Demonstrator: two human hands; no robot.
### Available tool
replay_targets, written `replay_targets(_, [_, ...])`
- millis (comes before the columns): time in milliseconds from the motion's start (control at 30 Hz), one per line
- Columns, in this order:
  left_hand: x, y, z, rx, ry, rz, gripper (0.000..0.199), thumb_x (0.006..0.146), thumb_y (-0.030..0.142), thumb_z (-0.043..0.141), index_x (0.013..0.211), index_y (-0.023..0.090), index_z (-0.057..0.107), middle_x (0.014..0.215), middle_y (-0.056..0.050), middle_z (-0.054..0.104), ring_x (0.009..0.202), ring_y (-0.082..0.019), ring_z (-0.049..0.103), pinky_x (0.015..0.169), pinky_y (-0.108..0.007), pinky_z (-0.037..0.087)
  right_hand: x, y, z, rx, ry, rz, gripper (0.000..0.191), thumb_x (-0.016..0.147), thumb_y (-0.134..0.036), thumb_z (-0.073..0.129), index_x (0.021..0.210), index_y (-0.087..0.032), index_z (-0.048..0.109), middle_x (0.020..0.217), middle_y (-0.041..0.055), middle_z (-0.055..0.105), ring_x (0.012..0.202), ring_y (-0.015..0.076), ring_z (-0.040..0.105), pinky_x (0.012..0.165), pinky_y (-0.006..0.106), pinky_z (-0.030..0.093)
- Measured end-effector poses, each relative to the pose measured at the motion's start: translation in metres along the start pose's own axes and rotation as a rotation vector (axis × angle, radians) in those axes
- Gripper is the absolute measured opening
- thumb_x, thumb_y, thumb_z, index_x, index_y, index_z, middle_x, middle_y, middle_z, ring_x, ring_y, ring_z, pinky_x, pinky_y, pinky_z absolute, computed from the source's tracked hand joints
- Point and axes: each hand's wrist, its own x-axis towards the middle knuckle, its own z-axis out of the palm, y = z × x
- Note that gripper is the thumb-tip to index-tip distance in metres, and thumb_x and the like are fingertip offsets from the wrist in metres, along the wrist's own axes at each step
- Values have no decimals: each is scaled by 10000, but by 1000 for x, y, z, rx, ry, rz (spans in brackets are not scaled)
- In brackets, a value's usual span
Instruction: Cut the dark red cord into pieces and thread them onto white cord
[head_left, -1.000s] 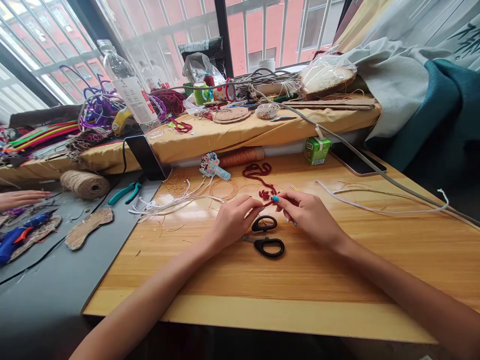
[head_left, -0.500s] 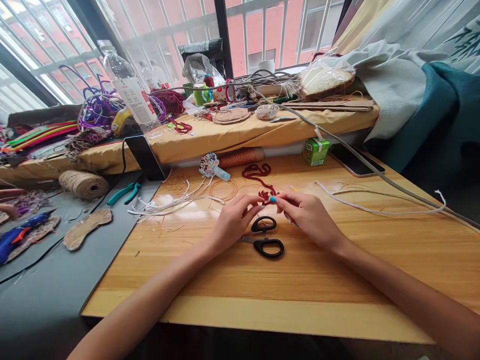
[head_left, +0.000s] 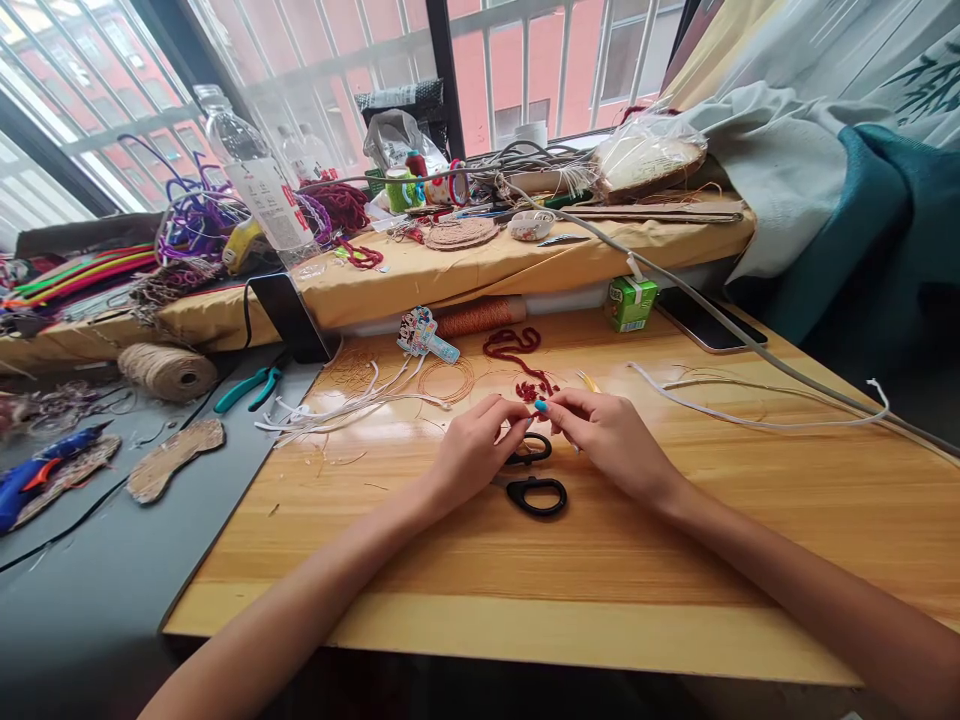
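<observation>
Dark red yarn [head_left: 512, 345] curls across the wooden table, ending in a small looped clump [head_left: 534, 388] just beyond my fingertips. My left hand [head_left: 480, 440] is closed, thumb and index finger pinched at the near end of the clump. My right hand [head_left: 604, 432], with a blue thumbnail, pinches the same spot from the other side. The two sets of fingertips nearly touch, and the bit of red yarn between them is mostly covered. Black-handled scissors [head_left: 538, 495] lie under and in front of my hands, their blades hidden behind my left hand.
White cords [head_left: 360, 410] and a coil of thin wire [head_left: 450, 378] lie left of the yarn. Farther right are another white cord [head_left: 765, 424], a green box [head_left: 631, 304] and a phone [head_left: 709, 320]. Teal pliers [head_left: 247, 388], twine [head_left: 166, 371] and a blue glue gun [head_left: 45, 470] occupy the grey table.
Both hands have shifted slightly toward me, and more of the red looped clump shows beyond the fingers. At the far left, another person's hand has left the view.
</observation>
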Motion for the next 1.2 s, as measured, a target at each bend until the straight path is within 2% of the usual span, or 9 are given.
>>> replay_targets(433, [1, -1, 1, -16, -10, 35, 92, 798, 177, 452, 782, 141, 534, 741, -23, 564, 652, -78, 513, 603, -171, 418, 4, 5, -1, 76, 35, 90, 280, 780, -354, 469, 600, -153, 547, 488, -37, 458, 471, 78, 401, 482, 212, 295])
replay_targets(500, [1, -1, 1, -27, 1, 64, 96, 808, 180, 438, 792, 143, 525, 756, -29, 568, 682, -85, 521, 622, -179, 424, 4, 5, -1, 162, -24, 114, 294, 778, -376, 463, 606, -151, 540, 455, -42, 439, 444, 74, 399, 457, 208, 302])
replay_targets(700, [-2, 0, 1, -68, 12, 33, 77, 813, 203, 440, 865, 155, 469, 727, -8, 581, 618, -75, 525, 548, -166, 415, 6, 5, 2, 508, -405, 208, 306, 728, -428, 502, 756, -129, 564, 578, -7, 539, 437, 82, 480, 395, 198, 346])
replay_targets(800, [-3, 0, -1, 27, -3, 69, 99, 827, 242, 413, 837, 157, 462, 669, 5, 571, 560, -74, 506, 508, -170, 388, 6, 4, 2, 555, -464, 223, 319, 717, -430, 516, 743, -117, 574, 628, 15, 561, 461, 79, 496, 402, 192, 353])
replay_targets(900, [-1, -1, -6, 224, -9, 210, 164, 841, 276, 382, 785, 150, 469, 590, 14, 547, 512, -82, 480, 511, -191, 364, 7, 3, -1, 483, -510, 234, 292, 723, -393, 524, 749, -111, 593, 606, 14, 554, 476, 80, 491, 426, 195, 366])
replay_targets(967, [2, -4, -10, 355, -24, 364, 195, 848, 280, 370, 748, 145, 469, 567, 16, 534, 503, -87, 469, 519, -205, 347, 9, 4, -5, 322, -417, 201, 274, 734, -371, 514, 759, -113, 600, 575, 14, 545, 481, 94, 492, 454, 215, 388])
replay_targets(1067, [6, -11, -16, 545, -87, 497, 226, 852, 271, 360, 696, 146, 465, 581, 7, 524, 530, -101, 469, 541, -226, 329, 16, 14, -14, -34, 3, 45, 264, 771, -313, 459, 906, -128, 591, 728, 61, 592, 613, 149, 553, 581, 282, 446])
replay_targets(1133, [8, -18, -18, 647, -124, 440, 238, 854, 262, 351, 684, 146, 471, 612, -7, 524, 566, -115, 476, 567, -238, 333, 22, 25, -20, -226, 177, -67, 345, 769, -246, 446, 1089, -138, 517, 993, 110, 567, 831, 203, 562, 731, 339, 445])
replay_targets(1200, [9, -26, -20, 690, -153, 299, 224, 853, 248, 350, 711, 144, 488, 661, -22, 529, 613, -129, 486, 594, -248, 344, 27, 36, -25, -397, 204, -136, 455, 763, -204, 440, 1211, -130, 414, 1211, 136, 442, 1074, 253, 447, 870, 390, 381])
